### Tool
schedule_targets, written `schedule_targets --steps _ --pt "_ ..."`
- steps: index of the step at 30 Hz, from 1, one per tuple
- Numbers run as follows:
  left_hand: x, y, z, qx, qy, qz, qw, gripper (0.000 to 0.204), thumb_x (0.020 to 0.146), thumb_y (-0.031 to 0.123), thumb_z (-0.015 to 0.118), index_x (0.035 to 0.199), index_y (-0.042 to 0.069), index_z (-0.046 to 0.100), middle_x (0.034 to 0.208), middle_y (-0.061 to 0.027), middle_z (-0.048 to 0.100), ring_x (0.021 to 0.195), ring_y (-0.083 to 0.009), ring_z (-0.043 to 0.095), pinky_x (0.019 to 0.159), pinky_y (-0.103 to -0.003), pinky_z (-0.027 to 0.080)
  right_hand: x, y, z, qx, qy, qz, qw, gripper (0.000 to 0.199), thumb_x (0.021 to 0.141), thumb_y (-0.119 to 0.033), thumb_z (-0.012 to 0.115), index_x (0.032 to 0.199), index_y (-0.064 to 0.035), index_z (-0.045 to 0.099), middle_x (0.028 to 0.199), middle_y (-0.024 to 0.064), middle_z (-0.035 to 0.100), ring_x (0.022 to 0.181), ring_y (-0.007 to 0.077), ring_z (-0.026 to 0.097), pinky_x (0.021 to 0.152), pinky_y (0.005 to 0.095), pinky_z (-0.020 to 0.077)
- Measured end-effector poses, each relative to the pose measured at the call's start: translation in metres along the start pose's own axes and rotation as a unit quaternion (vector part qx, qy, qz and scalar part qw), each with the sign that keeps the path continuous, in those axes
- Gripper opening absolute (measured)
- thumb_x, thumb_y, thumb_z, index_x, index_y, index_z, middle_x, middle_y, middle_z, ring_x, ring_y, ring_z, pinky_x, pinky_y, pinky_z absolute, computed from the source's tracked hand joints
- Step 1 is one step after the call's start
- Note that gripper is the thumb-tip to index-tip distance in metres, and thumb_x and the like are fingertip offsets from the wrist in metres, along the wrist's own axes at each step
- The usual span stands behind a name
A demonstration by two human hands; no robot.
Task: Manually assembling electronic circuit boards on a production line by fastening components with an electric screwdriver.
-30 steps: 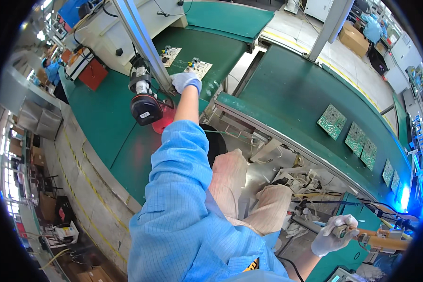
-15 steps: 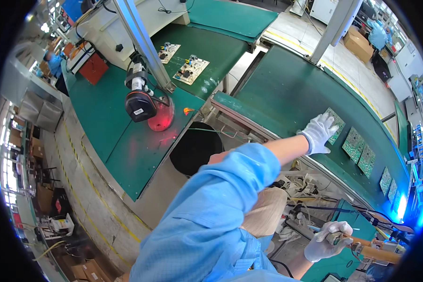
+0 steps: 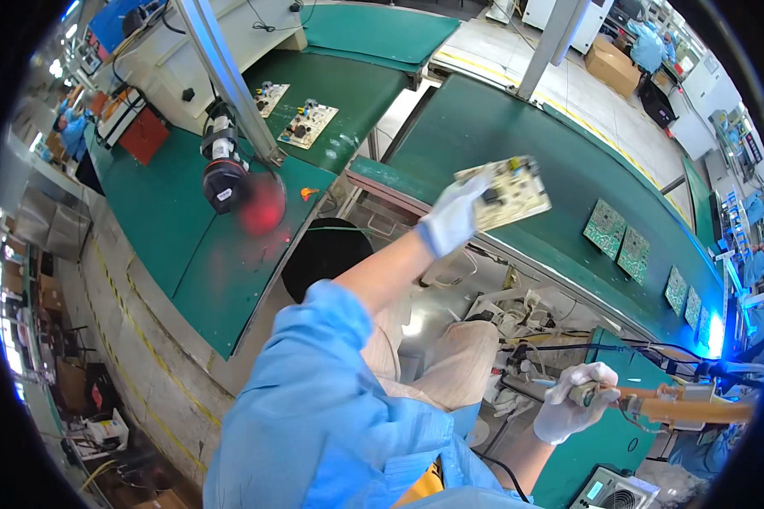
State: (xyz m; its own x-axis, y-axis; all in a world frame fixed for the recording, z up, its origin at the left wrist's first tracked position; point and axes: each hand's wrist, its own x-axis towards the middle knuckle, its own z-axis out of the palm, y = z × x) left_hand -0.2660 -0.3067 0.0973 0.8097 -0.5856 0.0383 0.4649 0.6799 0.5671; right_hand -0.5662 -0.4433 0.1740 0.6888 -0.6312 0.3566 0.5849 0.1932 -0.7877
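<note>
My left hand (image 3: 457, 216), in a white glove, grips a circuit board (image 3: 515, 199) by its near left edge. The board is held tilted above the dark green conveyor belt (image 3: 475, 114), its pale component side facing up. At the lower right my right hand (image 3: 575, 402), also gloved, is closed around the grey knob-like end of a tan rod-shaped tool (image 3: 696, 411). On the belt to the right lie several green circuit boards (image 3: 604, 227), solder side up.
Two boards with components (image 3: 309, 125) lie on the belt at upper left. A black-headed device (image 3: 223, 185) on a metal post casts red light on the green table (image 3: 187, 254). Below is a round black bin (image 3: 327, 259). Cables (image 3: 526, 318) hang under the belt's edge.
My left hand has lifted a board off the belt, turned it component side up and brought it leftward. The right hand still holds the tool. The whole view has shifted slightly.
</note>
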Motion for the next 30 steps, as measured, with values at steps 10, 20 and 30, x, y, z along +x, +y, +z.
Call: schedule_targets --steps 10,20,30 --pt "-0.261 0.113 -0.080 0.107 0.194 0.062 0.973 0.050 0.082 0.005 0.070 0.127 -0.004 0.051 0.121 -0.0145 0.062 0.106 -0.0244 0.063 0.092 -0.037 0.052 -0.001 -0.003 0.014 0.027 0.024 0.048 0.998 0.042 0.098 -0.044 0.047 0.100 -0.0026 0.056 0.075 0.0086 0.056 0.048 0.0124 0.045 0.034 0.0221 0.0314" --pt "-0.338 0.172 -0.107 0.122 0.267 0.143 0.945 0.046 0.086 0.008 0.066 0.127 -0.005 0.050 0.121 -0.0159 0.061 0.107 -0.0263 0.063 0.093 -0.039 0.052 -0.005 0.002 0.057 -0.002 0.056 0.023 0.998 0.042 0.098 -0.045 0.047 0.093 -0.0036 0.053 0.071 0.0079 0.056 0.043 0.0121 0.040 0.038 0.0213 0.0290" --pt "-0.332 0.189 -0.109 0.192 0.308 0.155 0.919 0.024 0.092 0.012 0.059 0.111 -0.002 0.062 0.106 -0.0108 0.069 0.096 -0.0177 0.067 0.083 -0.029 0.054 -0.012 -0.005 0.070 0.026 0.076 0.031 0.996 0.039 0.097 -0.044 0.050 0.092 -0.0056 0.051 0.070 0.0082 0.057 0.043 0.0122 0.039 0.039 0.0207 0.0285"
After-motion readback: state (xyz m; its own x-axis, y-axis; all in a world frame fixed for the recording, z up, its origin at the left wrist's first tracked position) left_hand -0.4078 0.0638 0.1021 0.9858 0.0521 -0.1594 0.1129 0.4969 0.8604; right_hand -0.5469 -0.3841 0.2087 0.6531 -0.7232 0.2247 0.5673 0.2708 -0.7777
